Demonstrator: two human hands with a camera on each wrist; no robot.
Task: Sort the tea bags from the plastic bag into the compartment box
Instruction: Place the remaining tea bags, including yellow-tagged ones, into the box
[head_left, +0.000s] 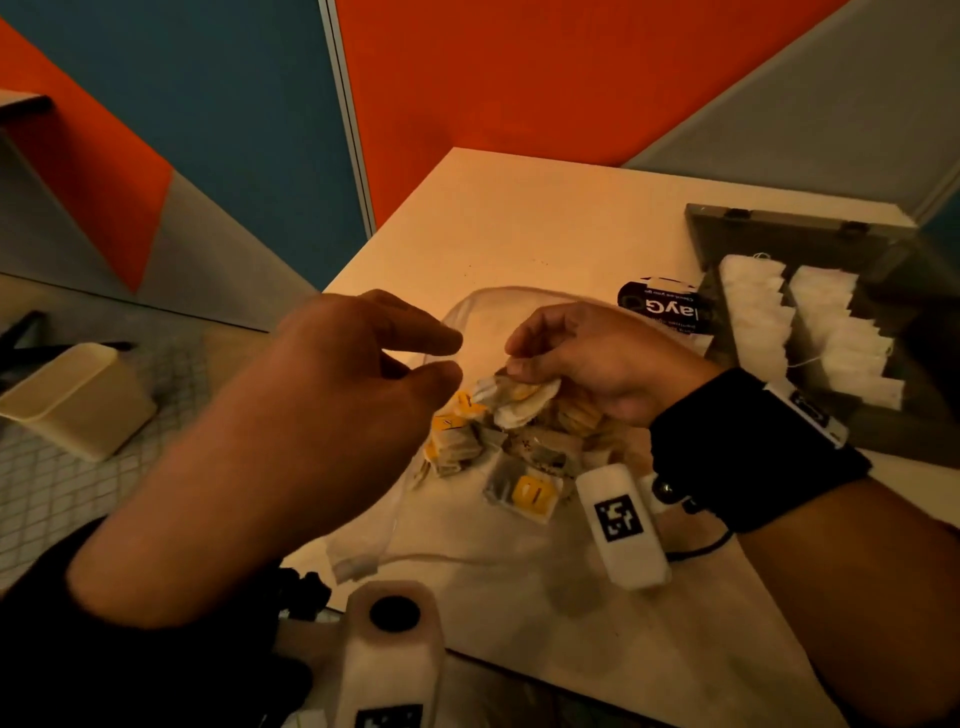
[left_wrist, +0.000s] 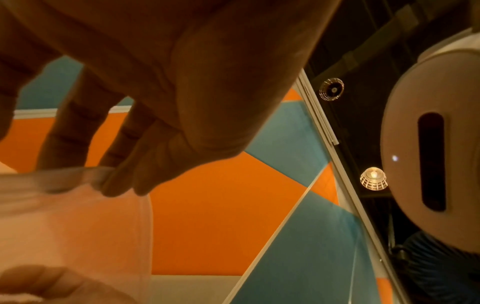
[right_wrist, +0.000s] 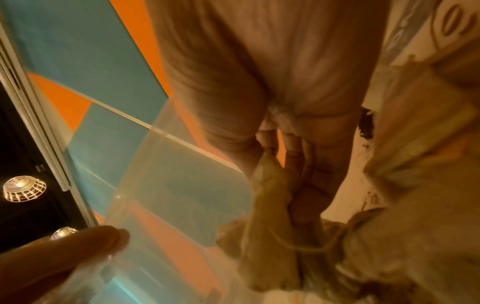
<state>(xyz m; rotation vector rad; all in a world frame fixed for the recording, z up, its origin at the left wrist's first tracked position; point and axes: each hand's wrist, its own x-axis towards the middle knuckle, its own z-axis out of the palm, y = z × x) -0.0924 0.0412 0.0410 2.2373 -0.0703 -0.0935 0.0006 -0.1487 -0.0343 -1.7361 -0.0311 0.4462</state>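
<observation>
A clear plastic bag lies open on the table, holding a heap of tea bags with yellow tags. My left hand pinches the bag's rim between thumb and forefinger; the left wrist view shows that left hand holding the plastic bag taut. Inside the opening, my right hand pinches a pale tea bag just above the heap. In the right wrist view the tea bag hangs from the fingers. The dark compartment box stands open at the right, two rows of white tea bags in it.
A black printed packet lies between the plastic bag and the box. The pale table ends in a near edge close to my body. A beige bin sits on the tiled floor at the left.
</observation>
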